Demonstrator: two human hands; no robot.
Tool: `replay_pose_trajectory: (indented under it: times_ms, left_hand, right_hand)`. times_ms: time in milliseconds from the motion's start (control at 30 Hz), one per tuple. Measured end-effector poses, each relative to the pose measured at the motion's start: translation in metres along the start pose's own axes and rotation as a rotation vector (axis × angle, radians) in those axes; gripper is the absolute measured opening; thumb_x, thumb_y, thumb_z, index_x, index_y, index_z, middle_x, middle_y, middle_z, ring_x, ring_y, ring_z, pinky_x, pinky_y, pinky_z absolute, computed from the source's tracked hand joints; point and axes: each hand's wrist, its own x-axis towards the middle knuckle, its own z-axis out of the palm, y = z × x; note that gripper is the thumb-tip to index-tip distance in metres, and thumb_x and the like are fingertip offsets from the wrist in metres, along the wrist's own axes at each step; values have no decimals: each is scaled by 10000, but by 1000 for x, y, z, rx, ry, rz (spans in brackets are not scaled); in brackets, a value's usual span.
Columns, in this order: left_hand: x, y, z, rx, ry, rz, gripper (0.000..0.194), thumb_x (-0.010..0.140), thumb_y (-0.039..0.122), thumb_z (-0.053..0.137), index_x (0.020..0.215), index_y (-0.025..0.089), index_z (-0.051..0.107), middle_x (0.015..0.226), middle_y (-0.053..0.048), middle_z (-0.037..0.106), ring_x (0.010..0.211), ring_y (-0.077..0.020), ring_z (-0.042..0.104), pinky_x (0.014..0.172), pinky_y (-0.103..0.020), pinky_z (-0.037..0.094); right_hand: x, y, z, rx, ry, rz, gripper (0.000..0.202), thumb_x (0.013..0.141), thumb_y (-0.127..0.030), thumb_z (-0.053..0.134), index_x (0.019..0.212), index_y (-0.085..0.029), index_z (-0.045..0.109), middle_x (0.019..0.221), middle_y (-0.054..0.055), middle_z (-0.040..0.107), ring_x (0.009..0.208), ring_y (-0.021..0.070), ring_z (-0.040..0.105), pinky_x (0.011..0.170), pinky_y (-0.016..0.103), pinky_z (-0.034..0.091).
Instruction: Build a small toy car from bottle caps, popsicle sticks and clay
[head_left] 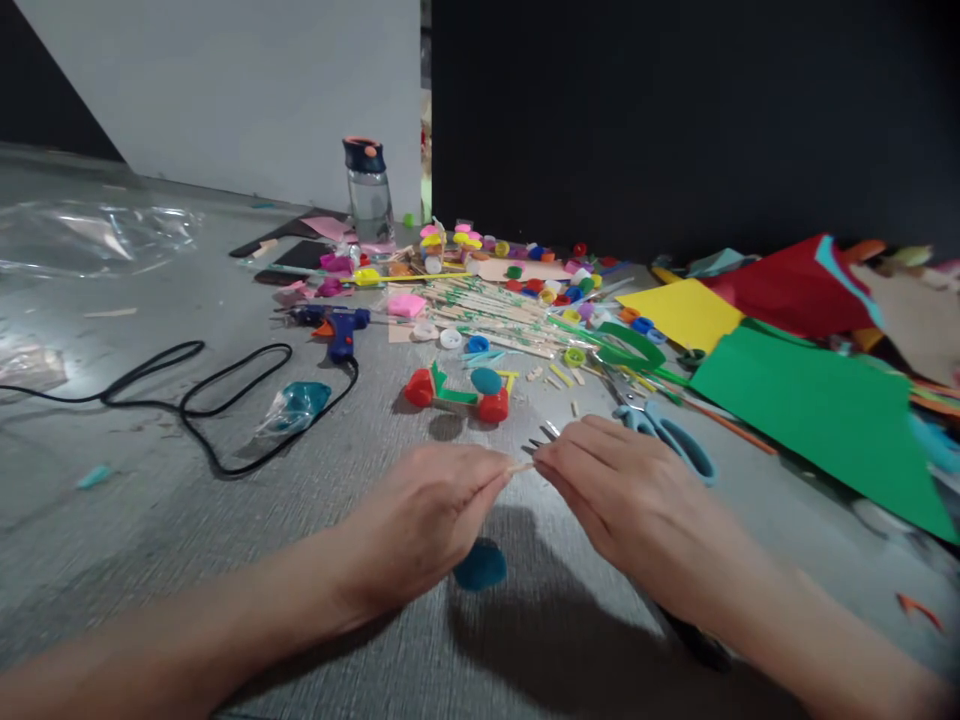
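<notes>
My left hand (442,505) and my right hand (622,490) are raised over the grey table, fingertips pinched close together. Between them runs a short thin wooden stick (519,468), one end in each hand. Metal tips of a tool (541,437) show beside my right fingers; a dark handle (694,640) lies below my right wrist. Under my left hand lies a teal round piece (481,566). Just beyond the hands stands a small construction with red caps (492,405), a green strip and a blue disc. Light blue scissors (667,435) lie behind my right hand.
A blue glue gun (341,328) with a looping black cord (214,440) lies at the left. Wooden sticks (487,310) and many coloured caps cover the middle. A bottle (370,200) stands behind. Green sheets (825,415) lie at the right.
</notes>
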Motion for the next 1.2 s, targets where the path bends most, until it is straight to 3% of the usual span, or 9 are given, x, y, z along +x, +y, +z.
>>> replay_pose_trajectory:
  times_ms: [300, 467, 533, 633, 733, 833, 933, 1033, 1200]
  left_hand:
    - [2, -5, 10, -26, -85, -199, 320, 1000, 190, 456, 716, 154, 599, 699, -18, 633, 652, -142, 538, 650, -307, 351]
    - [6, -4, 4, -119, -64, -243, 339, 984, 205, 477, 653, 155, 534, 629, 8, 560, 602, -115, 482, 630, -294, 330]
    - [8, -5, 2, -257, -73, -321, 354, 980, 242, 481, 640, 158, 530, 602, 13, 535, 567, -109, 474, 588, -279, 336]
    - [12, -6, 4, -675, -123, -522, 282, 971, 296, 473, 770, 156, 613, 601, 17, 551, 487, -104, 477, 485, -241, 370]
    - [15, -7, 9, -1033, -159, -664, 212, 947, 290, 504, 907, 141, 649, 660, -5, 630, 496, -109, 546, 467, -228, 441]
    - [15, -6, 11, -1179, -146, -683, 212, 932, 316, 562, 900, 133, 665, 756, -43, 703, 579, -117, 632, 533, -228, 494]
    - [14, -5, 11, -1251, -114, -653, 247, 929, 361, 601, 893, 133, 687, 855, -64, 744, 687, -126, 690, 613, -229, 519]
    - [13, -5, 11, -1299, -95, -657, 252, 925, 384, 628, 912, 144, 707, 901, -65, 764, 742, -129, 713, 680, -241, 534]
    - [11, -4, 12, -1341, -62, -745, 228, 927, 358, 641, 951, 150, 732, 873, -78, 781, 729, -149, 733, 706, -279, 557]
  right_hand:
    - [11, -11, 29, -152, 11, 132, 245, 949, -64, 489, 755, -160, 605, 691, 59, 584, 659, 233, 560, 627, 366, 349]
    - [8, -2, 34, -3, 18, 263, 223, 964, -118, 520, 792, -144, 660, 734, 75, 641, 692, 229, 600, 623, 346, 362]
    - [5, 6, 34, 95, 41, 299, 199, 977, -145, 532, 858, -147, 692, 798, 66, 674, 744, 211, 622, 666, 328, 406]
    - [1, 17, 32, 418, 114, 405, 192, 965, -213, 574, 873, -178, 738, 876, 49, 675, 820, 182, 619, 740, 307, 445]
    - [3, 19, 28, 838, 137, 601, 197, 901, -346, 653, 821, -202, 762, 746, 20, 632, 693, 152, 565, 637, 282, 429]
    - [7, 14, 25, 1248, 101, 802, 228, 806, -414, 741, 824, -187, 753, 643, -10, 614, 514, 103, 488, 492, 245, 371]
    - [10, 7, 25, 1513, 36, 847, 237, 754, -400, 797, 819, -177, 748, 704, 10, 668, 490, 95, 528, 464, 231, 385]
    - [11, 3, 28, 1535, 38, 836, 236, 757, -402, 805, 818, -177, 769, 693, 12, 662, 461, 72, 476, 429, 216, 327]
    - [12, 0, 37, 1360, 128, 849, 272, 732, -447, 819, 787, -183, 787, 539, -28, 531, 465, 72, 323, 430, 227, 206]
